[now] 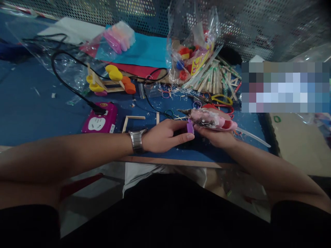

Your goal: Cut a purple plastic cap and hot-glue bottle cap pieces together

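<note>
Left hand (160, 137) fingers pinch the purple block (190, 127) beside the glue gun (207, 119); right hand (218, 136) fingers clasp the gun. Steady work likely needs fingertips clear of its nozzle (184, 112).

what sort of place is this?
Likely a craft workspace: the right hand holds a pink glue gun, with loose wooden sticks and a blue sheet further back on the table.

This looks like a craft workspace: glue gun (207, 119), scissors (210, 100), wooden sticks (210, 81) and coloured sheets (148, 51) share the blue table (33, 112). Perforated metal screening (144, 13) lines the far side.
</note>
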Demonstrator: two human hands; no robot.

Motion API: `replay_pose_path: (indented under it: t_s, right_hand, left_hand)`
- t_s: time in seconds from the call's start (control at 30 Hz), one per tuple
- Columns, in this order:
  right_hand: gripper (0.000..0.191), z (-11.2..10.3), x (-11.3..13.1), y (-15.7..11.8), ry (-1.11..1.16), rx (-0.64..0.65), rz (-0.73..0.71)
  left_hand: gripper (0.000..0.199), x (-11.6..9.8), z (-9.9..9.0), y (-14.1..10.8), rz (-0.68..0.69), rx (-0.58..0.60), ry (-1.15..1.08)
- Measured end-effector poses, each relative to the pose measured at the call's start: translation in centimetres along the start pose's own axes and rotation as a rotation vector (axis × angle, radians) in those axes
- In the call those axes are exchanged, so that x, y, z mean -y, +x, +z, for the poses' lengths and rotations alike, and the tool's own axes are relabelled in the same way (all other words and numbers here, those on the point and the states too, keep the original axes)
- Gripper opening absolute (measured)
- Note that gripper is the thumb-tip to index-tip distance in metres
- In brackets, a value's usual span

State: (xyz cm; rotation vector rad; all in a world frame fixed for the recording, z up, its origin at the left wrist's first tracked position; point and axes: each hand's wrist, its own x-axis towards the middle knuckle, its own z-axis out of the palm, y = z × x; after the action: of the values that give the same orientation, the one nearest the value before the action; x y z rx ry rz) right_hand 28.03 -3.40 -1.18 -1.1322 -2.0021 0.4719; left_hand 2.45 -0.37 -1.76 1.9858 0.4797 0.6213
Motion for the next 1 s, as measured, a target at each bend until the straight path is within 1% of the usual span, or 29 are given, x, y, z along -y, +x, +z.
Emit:
replay_pose_path:
  t_s: [0.07, 0.13, 0.27, 0.37, 0.5, 0.57, 0.63, 0.7, 0.77, 0.83, 0.9, 1.0]
  right_hand:
    - [0.022, -0.1, 0.1, -0.1, -0.027, -0.033, 0.058]
    - [0.025, -0.2, 0.4, 0.0, -0.01, -0.039, 0.062]
    - [0.025, -0.2, 1.1, 0.1, 0.138, 0.064, 0.059]
    - [0.028, 0.0, 1.2, -0.1, 0.193, 0.038, 0.108]
    - [0.03, 0.2, 0.9, -0.2, 0.181, 0.053, 0.17]
    - [0.026, 0.1, 1.1, 0.0, 0.201, 0.068, 0.155]
    - [0.022, -0.1, 1.3, 0.3, 0.216, 0.058, 0.105]
    - [0.021, -0.2, 1.5, 0.5, 0.235, 0.058, 0.062]
    - [0.021, -0.3, 1.6, 0.5, 0.24, 0.101, 0.06]
    - [0.023, -0.2, 1.5, 0.3, 0.229, 0.171, 0.085]
    - [0.027, 0.0, 1.4, 0.1, 0.213, 0.197, 0.114]
    - [0.025, 0.2, 1.6, -0.1, 0.187, 0.139, 0.116]
  left_hand:
    - [0.048, 0.0, 0.1, 0.1, -0.011, -0.009, -0.049]
    - [0.05, 0.0, 0.2, 0.3, -0.026, -0.052, -0.128]
    - [0.057, 0.0, 0.5, 0.6, -0.021, -0.127, -0.256]
    - [0.061, -0.2, 0.5, 0.7, -0.021, -0.125, -0.252]
    - [0.056, -0.2, 0.6, 0.6, 0.004, -0.138, -0.24]
    - [0.051, 0.0, 0.6, 0.6, 0.048, -0.159, -0.219]
    - [0.047, 0.2, 0.7, 0.5, 0.082, -0.17, -0.192]
    - [0.044, 0.4, 0.7, 0.4, 0.088, -0.157, -0.185]
    - [0.041, 0.5, 0.7, 0.4, 0.091, -0.13, -0.195]
    - [0.039, 0.5, 0.7, 0.3, 0.114, -0.121, -0.192]
    - [0.042, 0.5, 0.7, 0.3, 0.116, -0.12, -0.188]
    - [0.052, 0.4, 0.6, 0.4, 0.045, -0.126, -0.184]
